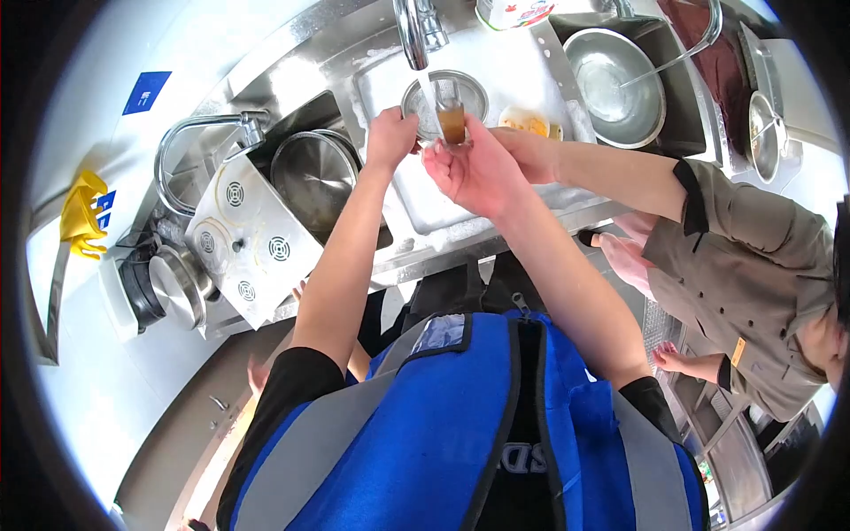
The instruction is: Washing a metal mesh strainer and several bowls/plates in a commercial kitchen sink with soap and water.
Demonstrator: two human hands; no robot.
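Note:
My right hand [475,169] is palm up under the faucet, its fingers around the base of a small clear glass [452,123] with brown liquid in its lower part. My left hand [392,139] is to the left of the glass, fingers curled, near the rim of a round metal drain piece [479,98] in the middle sink [425,209]. Whether it grips something small is hidden. Water [426,86] runs from the chrome faucet [412,40] beside the glass. A co-worker's hand [534,151] reaches in from the right, partly behind my right hand.
A white bowl [521,114] with yellow-orange scraps sits in the middle sink. The right basin holds a large metal bowl [614,99]; the left holds steel pots [312,176]. A perforated white panel [255,232] lies left. Yellow gloves [84,212] hang at the wall. A co-worker [737,285] stands right.

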